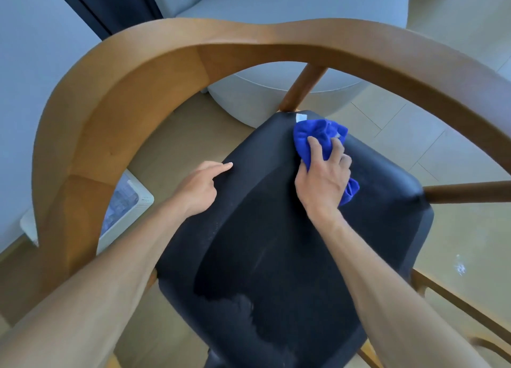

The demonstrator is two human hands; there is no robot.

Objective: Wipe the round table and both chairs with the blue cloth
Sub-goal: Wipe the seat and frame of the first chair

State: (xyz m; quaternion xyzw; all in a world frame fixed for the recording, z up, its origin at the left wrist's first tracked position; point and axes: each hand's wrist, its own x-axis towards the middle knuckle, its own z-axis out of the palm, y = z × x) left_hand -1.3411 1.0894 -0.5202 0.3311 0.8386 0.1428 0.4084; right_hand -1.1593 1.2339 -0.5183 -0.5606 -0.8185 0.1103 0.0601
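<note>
Ahead of you: pale grey sofa (290, 5), rounded end on the wood floor (456, 246). Dark curtain (110, 5) at the far-left wall. White box-shaped appliance (124, 201) stands on the floor, left.

Chair frame (154, 71): wood, warm brown, smooth, satin sheen along the curved back rail; grain faint. Legs and side rungs (467, 192) same wood, darker in shade.

Seat pad (276, 243): black, matt, leather-like covering; fine speckling on the left part, a faint pale streak near the middle, soft shine at the rounded right corner.

Blue cloth (320, 135): fuzzy pile like microfibre, bunched and creased, saturated colour, no gloss; small white tag (300, 117) at its top edge.

Floor (456, 229): pale wood-look planks, smooth, low sheen.

Sofa (276, 91) behind: grey woven fabric, matt.
</note>
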